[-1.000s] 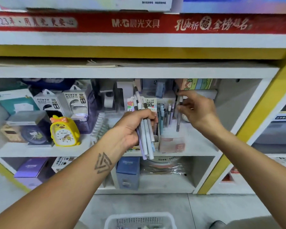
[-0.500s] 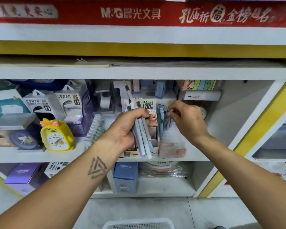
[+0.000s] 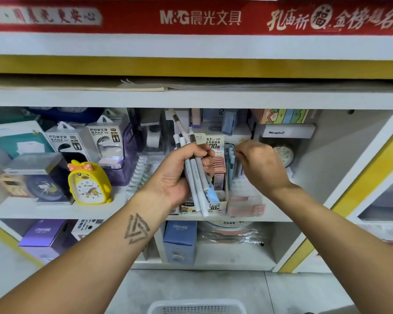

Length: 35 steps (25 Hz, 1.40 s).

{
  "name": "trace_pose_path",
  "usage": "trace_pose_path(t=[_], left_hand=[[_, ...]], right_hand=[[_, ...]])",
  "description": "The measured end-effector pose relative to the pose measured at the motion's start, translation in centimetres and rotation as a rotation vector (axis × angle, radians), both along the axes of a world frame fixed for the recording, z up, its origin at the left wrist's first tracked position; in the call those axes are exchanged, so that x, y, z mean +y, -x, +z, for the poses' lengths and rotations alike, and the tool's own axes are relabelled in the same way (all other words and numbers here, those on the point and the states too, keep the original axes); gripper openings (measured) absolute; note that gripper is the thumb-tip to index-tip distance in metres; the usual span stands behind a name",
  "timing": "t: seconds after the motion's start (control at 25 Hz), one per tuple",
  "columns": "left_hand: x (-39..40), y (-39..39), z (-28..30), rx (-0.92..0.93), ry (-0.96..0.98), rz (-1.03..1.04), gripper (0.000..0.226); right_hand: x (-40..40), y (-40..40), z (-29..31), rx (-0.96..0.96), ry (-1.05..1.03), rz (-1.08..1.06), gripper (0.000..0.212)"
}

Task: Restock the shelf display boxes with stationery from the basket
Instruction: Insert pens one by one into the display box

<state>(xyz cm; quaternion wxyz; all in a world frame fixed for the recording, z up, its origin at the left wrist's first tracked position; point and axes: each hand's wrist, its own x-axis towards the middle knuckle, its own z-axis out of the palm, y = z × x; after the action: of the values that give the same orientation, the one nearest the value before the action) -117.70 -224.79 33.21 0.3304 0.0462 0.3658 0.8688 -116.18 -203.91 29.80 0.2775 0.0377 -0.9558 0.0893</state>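
- At the centre of the frame, a person's left hand [image 3: 179, 175] is gripping a bundle of pale pens [image 3: 196, 175], fingers curled round the barrels, held in front of the middle shelf [image 3: 55, 211].
- Just right of centre, the right hand [image 3: 258, 165] is reaching into the pink display box [image 3: 245, 206], fingertips drawn together at the tops of the upright blue pens [image 3: 231, 162] standing in it; whether it is pinching one is too blurred to tell.
- Between the two hands, the lead refill box [image 3: 216, 155] is standing beside the pink one, partly hidden by the bundle.
- At the bottom edge, the rim of the white basket [image 3: 196, 305] is showing on the floor, its contents hidden.
- The step in hand appears to be seating pens into the display box one at a time.
- The next move is likely calling for the right hand to draw another pen from the bundle and stand it upright among the others without tipping them.
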Motion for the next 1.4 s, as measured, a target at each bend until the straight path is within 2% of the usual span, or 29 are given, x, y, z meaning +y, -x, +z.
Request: trace_pose_path(t=[0.08, 0.12, 0.16, 0.24, 0.28, 0.4, 0.52, 0.6, 0.76, 0.84, 0.92, 1.0, 1.2, 1.32, 1.4], left_hand=[[-0.1, 0.1, 0.1, 0.020, -0.022, 0.000, 0.012], [-0.1, 0.2, 0.1, 0.029, -0.029, 0.013, 0.012], [-0.2, 0.3, 0.1, 0.034, -0.039, 0.031, 0.011], [-0.3, 0.7, 0.1, 0.043, -0.044, 0.069, 0.012], [-0.4, 0.9, 0.2, 0.049, -0.032, 0.083, 0.014], [-0.6, 1.0, 0.2, 0.072, 0.011, 0.131, 0.018], [-1.3, 0.9, 0.6, 0.085, 0.035, 0.169, 0.022], [-2.1, 1.1, 0.8, 0.059, 0.038, 0.203, 0.026], [-4.1, 1.8, 1.1, -0.033, 0.042, 0.341, 0.013], [-5.0, 2.1, 1.2, -0.016, 0.138, 0.343, 0.015], [-5.6, 2.0, 1.2, 0.026, 0.275, 0.314, 0.017], [-5.8, 1.7, 1.2, 0.064, 0.362, 0.282, 0.019], [-7.8, 1.4, 2.0, 0.115, 0.435, 0.260, 0.020], [-9.5, 1.2, 2.1, 0.104, 0.498, 0.257, 0.020], [-10.8, 1.2, 2.1, 0.088, 0.510, 0.268, 0.019]], right_hand=[[-0.4, -0.4, 0.4, 0.022, 0.000, -0.019, 0.018], [-0.8, -0.7, 0.9, 0.005, 0.130, 0.008, 0.018], [-1.4, -0.9, 1.4, -0.060, 0.379, 0.069, 0.016], [-2.8, -1.8, 2.6, -0.359, 0.981, 0.297, 0.010], [-3.4, -2.4, 3.0, -0.505, 1.153, 0.413, 0.017], [-4.8, -3.7, 3.4, -0.757, 1.285, 0.609, 0.041], [-4.9, -3.8, 3.5, -0.735, 1.276, 0.593, 0.048], [-4.6, -3.4, 3.5, -0.665, 1.228, 0.538, 0.039], [-4.1, -2.6, 3.4, -0.539, 1.162, 0.357, 0.025], [-3.8, -2.5, 3.9, -0.504, 1.022, 0.291, 0.027], [-3.7, -2.5, 4.1, -0.454, 0.779, 0.241, 0.027], [-3.9, -2.6, 4.2, -0.406, 0.695, 0.235, 0.022], [-6.1, -2.6, 4.4, -0.317, 0.711, 0.317, 0.013], [-7.5, -2.0, 4.8, -0.092, 0.460, 0.298, 0.014], [-8.9, -1.2, 5.0, 0.018, 0.424, 0.325, 0.019]])
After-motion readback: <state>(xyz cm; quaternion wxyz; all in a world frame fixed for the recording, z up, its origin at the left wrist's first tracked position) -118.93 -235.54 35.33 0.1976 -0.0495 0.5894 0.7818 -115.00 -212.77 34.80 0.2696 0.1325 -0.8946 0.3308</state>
